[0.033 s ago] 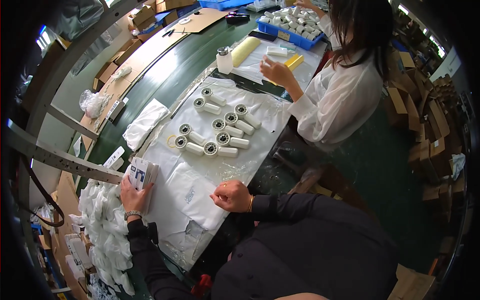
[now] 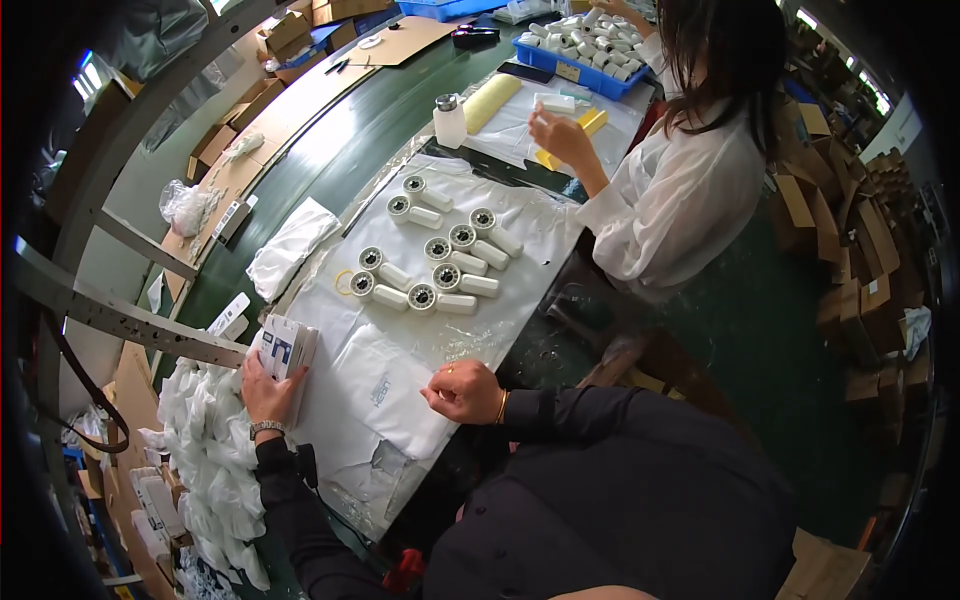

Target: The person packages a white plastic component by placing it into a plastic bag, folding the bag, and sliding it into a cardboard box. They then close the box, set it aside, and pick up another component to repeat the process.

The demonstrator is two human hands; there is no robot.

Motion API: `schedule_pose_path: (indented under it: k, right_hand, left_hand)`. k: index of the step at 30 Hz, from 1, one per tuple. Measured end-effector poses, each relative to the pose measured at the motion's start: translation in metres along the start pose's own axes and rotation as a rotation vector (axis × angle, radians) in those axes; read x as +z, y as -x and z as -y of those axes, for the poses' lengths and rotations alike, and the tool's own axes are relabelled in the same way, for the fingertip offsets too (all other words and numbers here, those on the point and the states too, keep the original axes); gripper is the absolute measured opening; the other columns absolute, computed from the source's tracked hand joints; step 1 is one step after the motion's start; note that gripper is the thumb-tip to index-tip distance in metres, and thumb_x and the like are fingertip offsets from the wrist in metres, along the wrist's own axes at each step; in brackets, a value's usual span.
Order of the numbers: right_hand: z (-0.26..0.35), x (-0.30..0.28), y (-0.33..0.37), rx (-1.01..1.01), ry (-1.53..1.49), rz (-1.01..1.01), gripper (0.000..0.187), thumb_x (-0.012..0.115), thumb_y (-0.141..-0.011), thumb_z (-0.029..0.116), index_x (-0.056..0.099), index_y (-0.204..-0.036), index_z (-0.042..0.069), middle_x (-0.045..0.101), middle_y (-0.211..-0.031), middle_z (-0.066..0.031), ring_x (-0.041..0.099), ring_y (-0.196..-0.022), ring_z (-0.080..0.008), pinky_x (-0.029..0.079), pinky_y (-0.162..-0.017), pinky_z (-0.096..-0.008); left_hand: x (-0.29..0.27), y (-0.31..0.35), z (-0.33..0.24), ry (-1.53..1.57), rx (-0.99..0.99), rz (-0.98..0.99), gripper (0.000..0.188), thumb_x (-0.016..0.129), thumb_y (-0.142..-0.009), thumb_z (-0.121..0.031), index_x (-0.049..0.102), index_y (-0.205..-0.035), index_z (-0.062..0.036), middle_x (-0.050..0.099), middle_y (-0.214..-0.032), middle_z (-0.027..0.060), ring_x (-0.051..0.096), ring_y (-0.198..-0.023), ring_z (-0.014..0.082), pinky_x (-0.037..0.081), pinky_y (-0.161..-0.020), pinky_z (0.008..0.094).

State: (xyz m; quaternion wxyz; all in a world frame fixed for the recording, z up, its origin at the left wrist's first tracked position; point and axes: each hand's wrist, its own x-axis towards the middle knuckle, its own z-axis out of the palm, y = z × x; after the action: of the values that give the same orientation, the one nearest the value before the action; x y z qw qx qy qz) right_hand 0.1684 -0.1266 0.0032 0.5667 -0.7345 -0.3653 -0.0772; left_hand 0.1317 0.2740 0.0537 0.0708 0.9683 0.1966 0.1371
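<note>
My left hand [image 2: 266,393] grips a short stack of white printed boxes [image 2: 282,345] at the table's left side, thumb on the near right side. My right hand [image 2: 464,392] is closed, knuckles up, at the right edge of a flat white bag [image 2: 385,390] with blue print. Its fingertips are hidden, so I cannot tell whether they pinch the bag. Beyond the bag lie several white shower-head-like parts [image 2: 436,299], each with a round dark-centred face and a stubby handle. Beside them is a thin yellow ring [image 2: 344,283].
A co-worker's hand [image 2: 563,137] is over the far table, near a yellow strip [image 2: 592,122]. A blue crate [image 2: 579,74] of white parts and a clear bottle [image 2: 449,121] stand there. White plastic bags [image 2: 205,440] hang at left, beneath a metal frame bar [image 2: 130,316].
The co-worker's nearer hand has shifted slightly to the right. My own hands have stayed nearly still.
</note>
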Motion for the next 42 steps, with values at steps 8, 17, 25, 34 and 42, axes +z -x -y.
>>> schedule_pose_path:
  k: [8, 17, 25, 34, 42]
  right_hand:
    - [-0.01, 0.001, 0.002, -0.057, 0.018, -0.021, 0.021, 0.078, -0.088, 0.01, 0.066, -0.07, 0.008, 0.052, -0.056, -0.0047, 0.056, -0.05, -0.0238, 0.043, -0.05, -0.0389]
    - [-0.006, 0.0, 0.001, -0.024, 0.013, -0.01, 0.026, 0.077, -0.089, 0.015, 0.062, -0.069, 0.009, 0.054, -0.056, -0.0058, 0.059, -0.053, -0.0273, 0.046, -0.053, -0.0411]
    - [-0.007, 0.004, 0.003, 0.0, -0.008, -0.01, 0.024, 0.078, -0.088, 0.015, 0.066, -0.07, 0.007, 0.057, -0.058, -0.0068, 0.058, -0.052, -0.0262, 0.046, -0.052, -0.0392]
    - [0.001, -0.002, -0.002, 0.129, -0.131, -0.011, 0.007, 0.079, -0.089, 0.003, 0.071, -0.09, 0.003, 0.063, -0.069, -0.0058, 0.056, -0.055, -0.0182, 0.043, -0.054, -0.0336]
    - [0.026, -0.005, -0.032, -0.09, -0.22, 0.029, 0.017, 0.074, -0.093, -0.002, 0.071, -0.108, 0.004, 0.068, -0.091, -0.0076, 0.062, -0.073, -0.0143, 0.051, -0.068, -0.0287]
  left_hand:
    - [-0.009, 0.008, -0.032, -0.168, 0.056, -0.02, 0.097, 0.092, -0.069, -0.053, 0.054, -0.139, 0.0024, 0.062, -0.136, 0.0191, 0.058, -0.13, 0.0374, 0.047, -0.11, 0.0458]
    - [-0.012, 0.007, -0.02, -0.054, 0.001, -0.006, 0.097, 0.092, -0.07, -0.055, 0.054, -0.139, 0.0012, 0.062, -0.135, 0.0195, 0.057, -0.13, 0.0386, 0.045, -0.112, 0.0465]
    - [-0.013, 0.015, -0.031, -0.187, 0.045, -0.099, 0.108, 0.09, -0.067, -0.063, 0.048, -0.148, -0.0059, 0.059, -0.135, 0.0151, 0.054, -0.131, 0.0359, 0.042, -0.11, 0.0486]
    - [-0.037, 0.027, -0.049, -0.103, 0.09, -0.219, 0.11, 0.086, -0.069, -0.071, 0.047, -0.148, -0.0057, 0.055, -0.14, 0.0123, 0.051, -0.133, 0.034, 0.039, -0.113, 0.0469]
    - [-0.034, 0.051, -0.073, -0.159, 0.148, -0.252, 0.112, 0.083, -0.069, -0.077, 0.049, -0.147, -0.0046, 0.056, -0.14, 0.0127, 0.053, -0.134, 0.0326, 0.039, -0.111, 0.0485]
